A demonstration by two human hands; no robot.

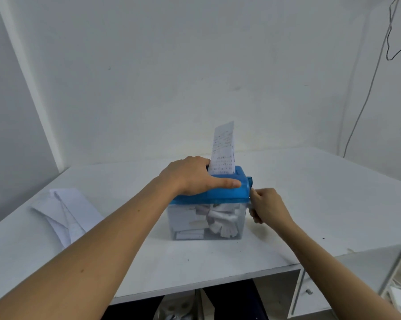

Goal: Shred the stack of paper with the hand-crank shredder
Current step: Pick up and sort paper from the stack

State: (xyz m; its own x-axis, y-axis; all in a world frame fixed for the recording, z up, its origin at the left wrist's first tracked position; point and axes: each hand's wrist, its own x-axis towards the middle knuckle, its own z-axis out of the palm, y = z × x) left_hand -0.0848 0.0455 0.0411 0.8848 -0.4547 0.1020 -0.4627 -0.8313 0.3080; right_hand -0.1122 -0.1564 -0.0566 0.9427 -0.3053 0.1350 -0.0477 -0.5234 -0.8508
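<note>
Hand-crank shredder (218, 195) at mid-table, one sheet upright in its slot

The shredder stands near the middle of the white table (310, 192), a little toward the far edge, with its long side facing the person. It has two parts: a rounded cap of translucent blue plastic on top and a clear, box-shaped bin (183, 218) below. The bin is well filled with white shreds (220, 220), some as flat folded pieces on the left and some as loose curling strips on the right. A narrow sheet of paper (223, 148) stands nearly upright in the slot on top, leaning slightly to the right. Rows of small print cover it, too fine to read.

The left hand (190, 176) lies palm down on the blue cap, its thumb stretched straight along the front edge. Its fingers reach over the top beside the foot of the sheet and their tips are hidden. It presses on the cap rather than clenching round anything. The right hand (268, 206) is at the shredder's right end, fingers curled tight round the grey crank handle (250, 207), which hangs down below the blue hub (249, 181).

The stack of paper (65, 211) lies flat on the table, well to the left of the shredder, its sheets fanned unevenly. A thin dark cable (365, 95) runs down the white wall at the right. Below the table edge on the right a white drawer front carries a small metal knob (308, 291)
</note>
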